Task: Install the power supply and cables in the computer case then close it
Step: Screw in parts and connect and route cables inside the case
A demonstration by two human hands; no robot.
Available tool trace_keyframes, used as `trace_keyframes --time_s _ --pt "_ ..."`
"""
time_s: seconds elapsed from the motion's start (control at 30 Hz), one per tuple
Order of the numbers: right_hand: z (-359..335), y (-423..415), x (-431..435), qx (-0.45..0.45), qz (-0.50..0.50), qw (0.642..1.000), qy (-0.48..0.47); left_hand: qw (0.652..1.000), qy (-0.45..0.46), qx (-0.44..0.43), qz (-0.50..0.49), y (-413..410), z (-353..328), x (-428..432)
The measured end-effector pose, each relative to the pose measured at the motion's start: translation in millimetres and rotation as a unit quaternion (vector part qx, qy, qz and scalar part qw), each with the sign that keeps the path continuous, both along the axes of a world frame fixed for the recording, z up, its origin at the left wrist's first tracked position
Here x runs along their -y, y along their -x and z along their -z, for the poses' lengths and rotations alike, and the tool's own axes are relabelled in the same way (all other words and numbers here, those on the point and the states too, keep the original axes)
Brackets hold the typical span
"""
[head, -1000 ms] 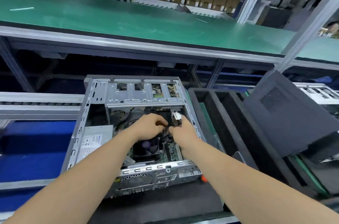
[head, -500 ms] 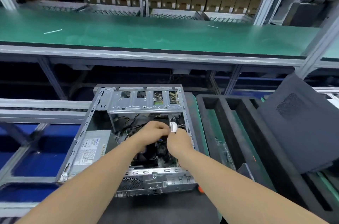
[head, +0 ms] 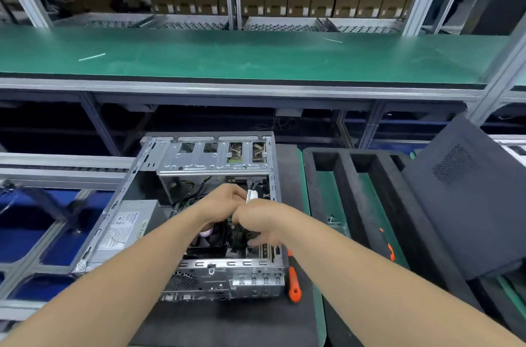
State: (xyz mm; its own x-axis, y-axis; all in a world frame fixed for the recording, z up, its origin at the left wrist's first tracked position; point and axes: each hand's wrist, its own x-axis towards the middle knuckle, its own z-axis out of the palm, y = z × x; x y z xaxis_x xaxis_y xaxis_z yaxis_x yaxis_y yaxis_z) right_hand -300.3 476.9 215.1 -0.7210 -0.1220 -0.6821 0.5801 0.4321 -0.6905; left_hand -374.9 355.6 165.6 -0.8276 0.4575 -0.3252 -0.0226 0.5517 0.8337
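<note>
Computer case (head: 214, 159) lay open-side up, long axis pointing away from me, my left hand (head: 225, 201) pinched white connector (head: 252, 195), right hand (head: 263, 223) curled inside, hold unclear.

Your left hand (head: 225, 203) and right hand (head: 260, 223) meet side by side, with both arms stretched forward and converging. The left's fingers curl to pinch a white connector (head: 252, 194). The right's fingers bend downward, blurred, and their hold is unclear.

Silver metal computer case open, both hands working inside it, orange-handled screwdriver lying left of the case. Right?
No. The orange-handled screwdriver lies to the right of the silver metal computer case, beside its near corner, as the head view shows. The rest holds.
</note>
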Motion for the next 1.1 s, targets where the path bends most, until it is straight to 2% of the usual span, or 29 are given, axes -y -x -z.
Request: trace_keyframes --time_s 0.1,0.17,0.2,0.23,0.3,0.57,0.77,1.1 --pt "-20 10 -22 -0.099 -0.045 0.991 -0.076 0.999 0.033 -0.025 0.0 1 -5 0" --pt "-36 19 -32 -0.125 -0.09 0.979 -0.13 1.0 0.021 -0.006 -0.013 -3 -6 -2" --pt "-38 21 -36 -0.128 -0.032 0.986 -0.104 0.999 0.009 0.004 -0.031 -5 -6 -2" --pt "-36 26 -39 -0.169 0.011 0.981 -0.095 0.999 0.002 0.011 -0.051 -6 -5 -3" --pt "-32 34 -45 -0.229 0.064 0.962 -0.132 0.997 0.002 0.015 -0.076 -9 -3 -6" --pt "-18 38 -55 -0.239 0.106 0.963 -0.067 0.987 0.053 -0.059 -0.139 -24 -8 -2" --pt "-23 43 -59 -0.267 0.123 0.955 -0.037 0.976 0.035 -0.101 -0.191 -35 -27 10" --pt "-35 37 -32 -0.269 0.067 0.96 0.031 0.947 -0.011 -0.113 -0.302 -46 -28 46"
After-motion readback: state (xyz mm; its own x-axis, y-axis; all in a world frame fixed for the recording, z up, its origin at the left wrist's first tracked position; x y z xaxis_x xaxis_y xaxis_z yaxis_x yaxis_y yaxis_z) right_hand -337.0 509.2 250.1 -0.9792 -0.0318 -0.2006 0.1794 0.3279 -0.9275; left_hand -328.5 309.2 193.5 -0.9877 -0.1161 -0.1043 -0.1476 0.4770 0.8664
